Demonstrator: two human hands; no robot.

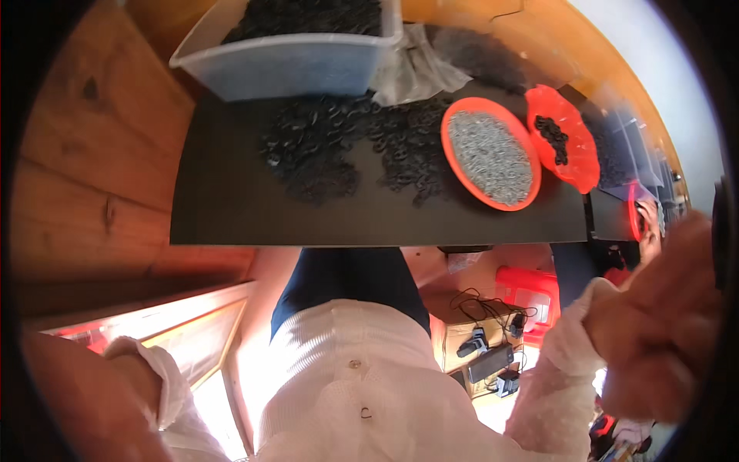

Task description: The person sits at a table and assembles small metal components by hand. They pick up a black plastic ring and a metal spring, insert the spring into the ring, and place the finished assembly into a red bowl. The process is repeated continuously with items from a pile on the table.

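Lying loose on the dark table [231, 219], the small black pieces [312, 142] spread in heaps near the table's front half, perhaps because a flat, open surface makes single ones easier to pick out. Beside them, to the right, stands an orange bowl [504, 205] of silvery bits [493, 158]; its raised rim likely stops such tiny things from scattering. A red wavy-edged dish [583, 158] sits just beyond it with a few more black pieces inside, probably to hold that small lot apart from the heaps. Behind the heaps, a clear tub [300, 71] holds a deep black mass, set back perhaps so that its bulk leaves the front free. A crumpled plastic bag [419, 69] rests against its side.

The right hand [662, 323] is raised close to the camera, off the table; its fingers look bent, but blur hides whether they grip anything. The left hand [81, 396], low at the other side, is blurred and cut by the dark rim, so its fingers cannot be told.

Farther right, another person's hand [650, 223] is at a red bowl [636, 215]. Below, cables and plugs lie on a cardboard box [452, 346], seemingly used as a stand.
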